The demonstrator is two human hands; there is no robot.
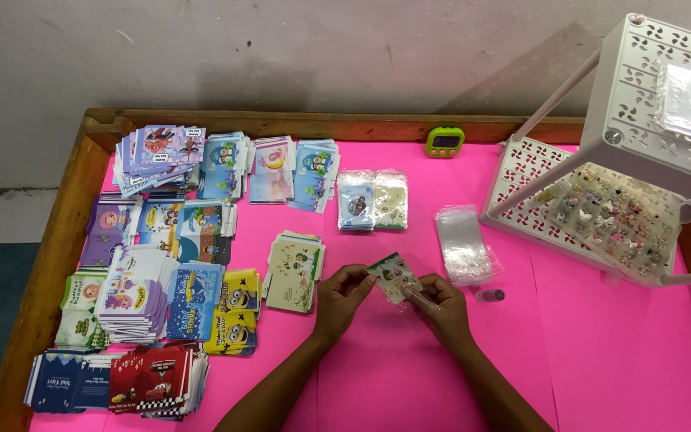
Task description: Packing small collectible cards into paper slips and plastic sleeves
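Observation:
My left hand (340,298) and my right hand (442,306) meet over the pink table cover (601,352), both pinching a small pale green printed card (393,276) that sits partly in a clear plastic sleeve. The left fingers hold the card's left edge; the right fingers hold the sleeve at its lower right. A stack of similar green cards (295,270) lies just left of my left hand. A pile of clear sleeves (462,243) lies just above my right hand.
Many stacks of colourful cartoon cards (161,264) fill the left side. Two sleeved packs (373,201) lie at centre back, a green timer (445,142) behind them. A white perforated rack (617,160) with small trinkets stands at right. A small vial (491,295) lies nearby.

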